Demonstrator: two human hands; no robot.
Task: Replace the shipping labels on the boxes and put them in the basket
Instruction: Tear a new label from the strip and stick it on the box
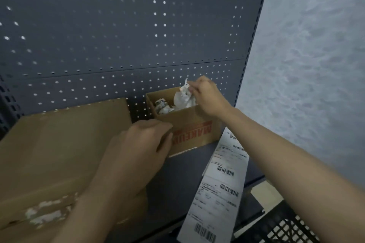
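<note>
Discarding: right hand (205,96) pinches old label (184,94) over scrap box (189,122) at 1 o'clock, left hand (138,144) curled, grip unclear; next likely needs a fresh label (221,183), 5 o'clock.

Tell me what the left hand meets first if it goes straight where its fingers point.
Likely the small open box with red lettering; the left hand has fingertips at its near corner, contact unclear.

grey pegboard shelving beside a pale wall
the perforated back panel (138,25) rises just behind the fingers (194,89) of the right hand (207,98) and spreads far to their left, out to a slotted upright (8,102); the dark shelf deck (177,179) lies below them; a pale textured wall (306,64) stands off to their right.
</note>
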